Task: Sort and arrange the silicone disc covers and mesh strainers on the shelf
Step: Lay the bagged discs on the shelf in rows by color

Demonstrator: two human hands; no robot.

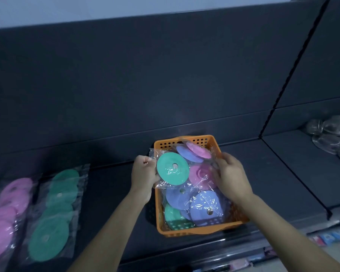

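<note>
Just the one cam, a wide-angle on my head, pointing forward and down at the dark shelf (110,203) from pretty close, so the orange basket (204,231) lands just below center frame and the shelf's back panel (126,79) fills the whole top half.

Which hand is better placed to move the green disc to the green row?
Left, probably: the left hand grips the wrapped green disc, and the green row lies on that side; the right hand touches the pink packet in the orange basket.
</note>
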